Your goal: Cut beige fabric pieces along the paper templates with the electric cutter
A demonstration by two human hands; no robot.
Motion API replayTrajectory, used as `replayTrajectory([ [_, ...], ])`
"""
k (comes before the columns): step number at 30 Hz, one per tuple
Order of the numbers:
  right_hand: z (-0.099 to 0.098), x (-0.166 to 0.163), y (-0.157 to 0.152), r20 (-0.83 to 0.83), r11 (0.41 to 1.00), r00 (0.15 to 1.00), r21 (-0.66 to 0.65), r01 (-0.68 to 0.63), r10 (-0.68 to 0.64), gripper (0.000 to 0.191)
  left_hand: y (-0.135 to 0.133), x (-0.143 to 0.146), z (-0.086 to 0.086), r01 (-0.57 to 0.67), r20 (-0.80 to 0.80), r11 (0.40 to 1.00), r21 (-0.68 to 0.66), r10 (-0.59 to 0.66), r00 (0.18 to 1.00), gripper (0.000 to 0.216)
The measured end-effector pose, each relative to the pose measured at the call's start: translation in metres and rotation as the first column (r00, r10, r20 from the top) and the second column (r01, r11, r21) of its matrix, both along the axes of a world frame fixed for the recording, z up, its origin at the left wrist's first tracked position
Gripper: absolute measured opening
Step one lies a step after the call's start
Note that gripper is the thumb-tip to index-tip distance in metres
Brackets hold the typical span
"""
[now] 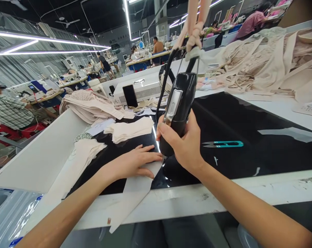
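My right hand [183, 143] is wrapped round a black corded power tool [180, 100] with a silver side switch. It stands nearly upright, its narrow tip down at the edge of a pale fabric piece [139, 187]. Flat on that piece lies my left hand [135, 161], fingers spread, fingertips close to the tip. The piece hangs over the table's front edge. Behind my left hand is a stack of cream fabric pieces [130, 129]; another cream stack [86, 153] lies to the left. To the right of the tool rest teal thread snips [223, 144].
A glossy black sheet [249, 120] covers much of the white table [269, 187]. Beige fabric heaps [269, 62] lie at back right and back left. A phone [130, 95] leans on a white vented box [148, 88]. Pale cloth ties [194, 31] hang above the tool. People sit farther off.
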State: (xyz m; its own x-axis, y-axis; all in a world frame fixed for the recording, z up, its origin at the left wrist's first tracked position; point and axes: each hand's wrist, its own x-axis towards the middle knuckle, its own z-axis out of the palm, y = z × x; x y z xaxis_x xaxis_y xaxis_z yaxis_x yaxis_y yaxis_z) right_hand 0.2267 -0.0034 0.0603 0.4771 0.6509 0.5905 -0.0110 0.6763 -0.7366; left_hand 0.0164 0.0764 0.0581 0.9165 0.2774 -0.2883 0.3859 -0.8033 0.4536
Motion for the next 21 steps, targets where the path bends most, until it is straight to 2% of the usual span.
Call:
replayTrajectory([
  [9,0.006,-0.007,-0.005,0.013,0.998,0.999,-0.04,-0.041,0.042,0.035,-0.006,0.004,0.004,0.005,0.008,0.995,0.104,-0.006,1.0,0.058],
  [21,-0.002,-0.011,-0.006,0.02,0.998,0.999,-0.058,-0.039,0.041,0.036,-0.005,0.003,0.002,0.013,0.032,0.994,0.107,-0.017,0.999,0.059],
])
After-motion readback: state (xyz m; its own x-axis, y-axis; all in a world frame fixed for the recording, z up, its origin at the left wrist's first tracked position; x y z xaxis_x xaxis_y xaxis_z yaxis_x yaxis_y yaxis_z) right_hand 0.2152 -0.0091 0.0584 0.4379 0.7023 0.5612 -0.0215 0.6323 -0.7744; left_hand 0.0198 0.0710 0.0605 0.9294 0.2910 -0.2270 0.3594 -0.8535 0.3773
